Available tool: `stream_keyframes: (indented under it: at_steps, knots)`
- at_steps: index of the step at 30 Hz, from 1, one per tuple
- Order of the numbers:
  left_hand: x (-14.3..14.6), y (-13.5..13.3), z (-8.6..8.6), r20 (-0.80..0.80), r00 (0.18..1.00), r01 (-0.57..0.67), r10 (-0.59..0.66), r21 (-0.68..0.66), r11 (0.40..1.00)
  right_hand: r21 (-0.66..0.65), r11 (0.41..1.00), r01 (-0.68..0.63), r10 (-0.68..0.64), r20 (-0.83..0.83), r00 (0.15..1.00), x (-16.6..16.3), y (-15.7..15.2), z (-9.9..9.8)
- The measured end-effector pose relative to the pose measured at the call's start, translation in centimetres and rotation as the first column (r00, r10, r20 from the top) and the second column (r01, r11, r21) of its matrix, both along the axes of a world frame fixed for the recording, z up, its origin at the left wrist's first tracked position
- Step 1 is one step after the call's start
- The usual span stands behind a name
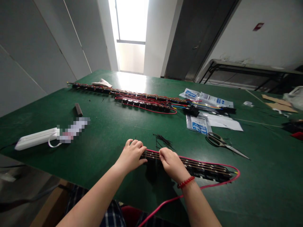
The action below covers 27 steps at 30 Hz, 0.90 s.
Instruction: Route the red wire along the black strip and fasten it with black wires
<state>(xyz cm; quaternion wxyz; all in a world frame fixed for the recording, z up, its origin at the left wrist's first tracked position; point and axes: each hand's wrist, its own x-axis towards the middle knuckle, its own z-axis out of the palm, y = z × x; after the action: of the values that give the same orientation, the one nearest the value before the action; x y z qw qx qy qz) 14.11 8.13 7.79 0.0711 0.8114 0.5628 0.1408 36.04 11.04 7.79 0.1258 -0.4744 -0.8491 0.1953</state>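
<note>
A long black strip (205,169) with bare copper-coloured rods along its top lies near the table's front edge. My left hand (133,155) is closed over its left end, thumb on the near side. My right hand (172,162) grips the strip around its middle, fingers curled over the top; what the fingertips press on is hidden. A red wire (217,163) runs along the strip's far side, loops round its right end and comes back under my right forearm to the front edge. Just beyond my hands lies a loose bunch of black cable ties (165,141).
Scissors (224,145) lie to the right, near plastic bags (197,124) and white paper (223,122). Longer wired black strips (146,104) stretch across the back of the green table (106,126). A white power strip (38,138) and a small brown block (78,109) are left.
</note>
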Motion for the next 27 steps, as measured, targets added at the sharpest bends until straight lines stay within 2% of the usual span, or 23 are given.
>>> stream_keyframes:
  at_steps: [5, 11, 15, 19, 22, 27]
  knots:
    - [2.2, 0.2, -0.2, 0.087, 0.991, 0.103, -0.1, -0.025, 0.994, -0.052, 0.998, 0.046, -0.051, -0.101, 0.994, 0.2, 0.0, 0.1]
    - [2.8, 0.3, -1.3, 0.159, 0.986, 0.048, -0.041, -0.043, 0.998, -0.072, 0.996, 0.058, -0.074, -0.242, 0.967, 0.7, -0.4, -0.1]
    - [2.6, 0.3, -1.4, 0.169, 0.984, 0.056, -0.05, -0.035, 0.998, -0.09, 0.995, 0.043, -0.067, -0.276, 0.959, 1.4, -0.5, -0.2]
    - [2.6, 0.5, -1.6, 0.183, 0.982, 0.059, -0.05, -0.04, 0.997, -0.082, 0.99, 0.117, -0.134, -0.252, 0.958, 3.0, -0.2, 0.3]
    - [2.6, 0.5, -1.6, 0.186, 0.982, 0.047, -0.037, -0.045, 0.998, -0.139, 0.978, 0.153, -0.187, -0.281, 0.941, 3.9, -0.2, 0.6]
    - [2.9, 0.4, -1.4, 0.191, 0.982, 0.012, 0.0, -0.064, 0.998, -0.149, 0.967, 0.205, -0.244, -0.339, 0.908, 4.0, -0.7, 0.1]
